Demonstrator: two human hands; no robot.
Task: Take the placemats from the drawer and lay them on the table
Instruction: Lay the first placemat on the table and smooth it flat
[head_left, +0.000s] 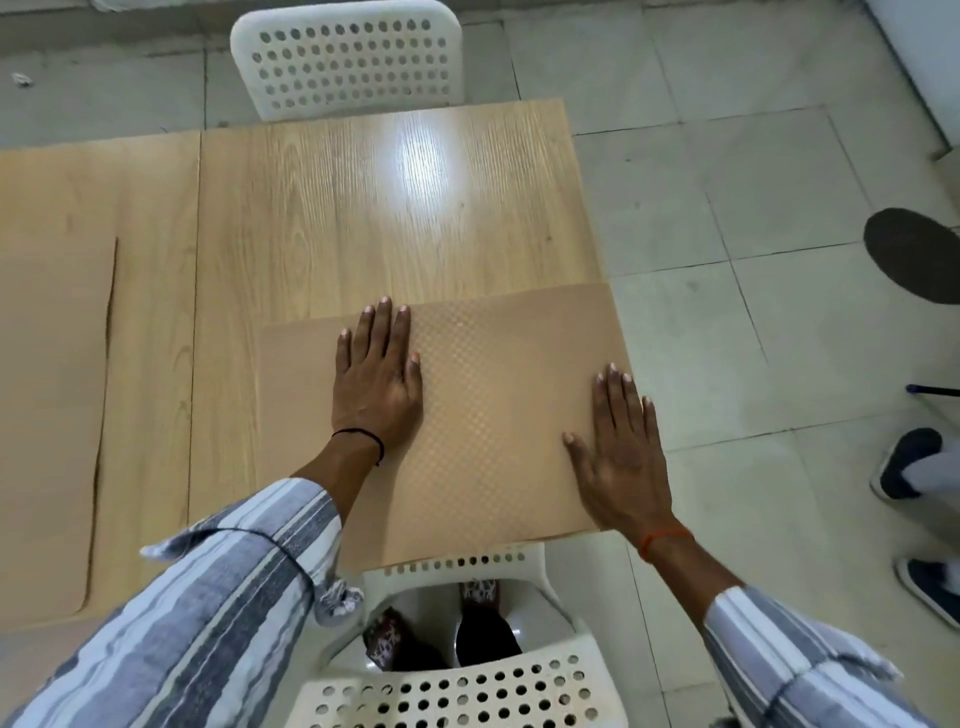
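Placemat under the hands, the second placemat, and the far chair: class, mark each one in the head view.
Placemat under the hands (483, 405): head view, its bare textured middle.
Second placemat (47, 415): head view, left side, its flat middle.
Far chair (348, 62): head view, its perforated backrest.

The placemat (493, 415) is tan with a fine checkered weave, lying on a light wood-grain table (363, 208). A second tan mat (47, 415) at the left looks plain, though the view there is poor. The chairs (348, 57) are white with round holes, the sleeves (208, 597) striped grey and white, and the floor (727, 208) pale grey tile.
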